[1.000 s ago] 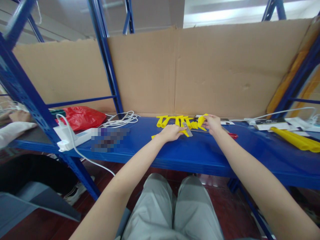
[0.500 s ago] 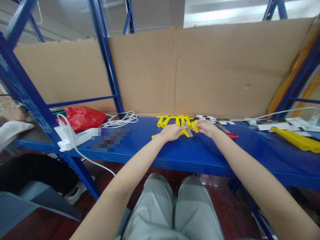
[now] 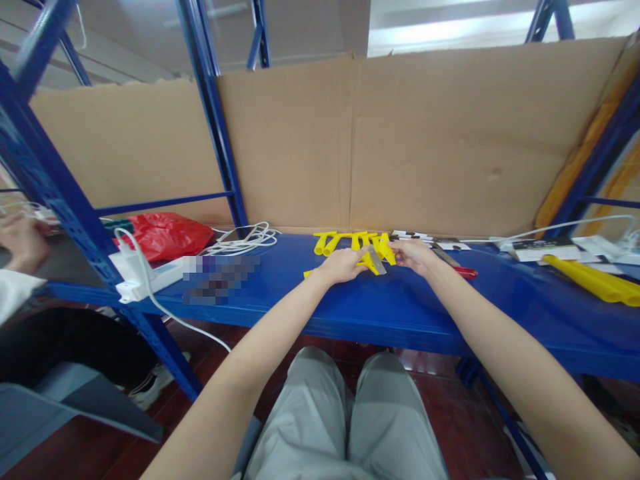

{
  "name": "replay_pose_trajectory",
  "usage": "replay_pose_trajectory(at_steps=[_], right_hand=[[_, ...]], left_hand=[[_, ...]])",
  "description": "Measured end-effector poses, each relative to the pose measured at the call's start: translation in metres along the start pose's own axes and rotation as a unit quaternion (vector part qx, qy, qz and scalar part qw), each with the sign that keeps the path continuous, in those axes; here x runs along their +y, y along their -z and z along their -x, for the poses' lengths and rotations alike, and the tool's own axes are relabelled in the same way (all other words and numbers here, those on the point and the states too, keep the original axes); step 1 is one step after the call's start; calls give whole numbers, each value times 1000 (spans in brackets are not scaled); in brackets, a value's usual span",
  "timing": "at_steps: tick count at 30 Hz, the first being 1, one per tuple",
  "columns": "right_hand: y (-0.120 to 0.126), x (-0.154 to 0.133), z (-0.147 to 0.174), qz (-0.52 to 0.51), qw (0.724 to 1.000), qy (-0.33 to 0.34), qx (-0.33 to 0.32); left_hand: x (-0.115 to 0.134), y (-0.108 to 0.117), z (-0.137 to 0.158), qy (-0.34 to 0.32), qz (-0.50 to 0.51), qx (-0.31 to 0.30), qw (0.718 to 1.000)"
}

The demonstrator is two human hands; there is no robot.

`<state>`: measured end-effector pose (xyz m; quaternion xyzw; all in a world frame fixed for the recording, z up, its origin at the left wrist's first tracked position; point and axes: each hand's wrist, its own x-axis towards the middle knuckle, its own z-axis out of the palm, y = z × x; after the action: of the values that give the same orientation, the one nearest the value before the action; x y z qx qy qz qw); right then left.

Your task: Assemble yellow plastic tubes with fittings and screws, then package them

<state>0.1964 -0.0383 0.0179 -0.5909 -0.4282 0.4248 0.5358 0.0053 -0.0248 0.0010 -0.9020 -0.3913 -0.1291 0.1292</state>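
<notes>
At the middle of the blue shelf top, my left hand [image 3: 343,265] is closed on a yellow tube piece [image 3: 369,264]. A flat silvery strip [image 3: 377,261], perhaps a ruler or blade, lies slanted across that piece by the fingertips. My right hand [image 3: 413,256] has its fingers pinched at another yellow tube piece [image 3: 385,248], just right of the strip; the fingertips are partly hidden. Behind both hands several yellow tube pieces [image 3: 330,244] lie in a row along the cardboard. A further yellow end [image 3: 307,274] shows beside my left wrist.
A red-handled tool [image 3: 466,272] lies right of my right hand. Farther right are long yellow tubes [image 3: 590,280] and printed sheets [image 3: 545,249]. To the left are a white power strip [image 3: 160,275], coiled cable [image 3: 250,235] and red bag [image 3: 167,235]. A co-worker's hand [image 3: 25,243] is far left.
The yellow piece at my right hand has turned and shifted slightly left, now showing more of its length. My left hand stays nearly still. The co-worker's hand at far left has moved.
</notes>
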Motion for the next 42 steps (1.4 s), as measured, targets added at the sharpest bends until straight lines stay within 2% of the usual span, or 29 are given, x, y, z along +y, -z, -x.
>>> replay_pose_trajectory(at_steps=[8,18,30,42], right_hand=[[-14,6,4,64,995,50,-57],[-23,6,7,164,984,63,-8],[-25,5,10,172,982,69,-27],[-25,8,8,227,966,121,-8]], left_hand=[[1,0,0,13,-4,-6,1000],[-1,-3,-2,-6,-1,3,1000],[4,2,0,12,-6,-13,1000],[3,1,0,14,-3,-5,1000]])
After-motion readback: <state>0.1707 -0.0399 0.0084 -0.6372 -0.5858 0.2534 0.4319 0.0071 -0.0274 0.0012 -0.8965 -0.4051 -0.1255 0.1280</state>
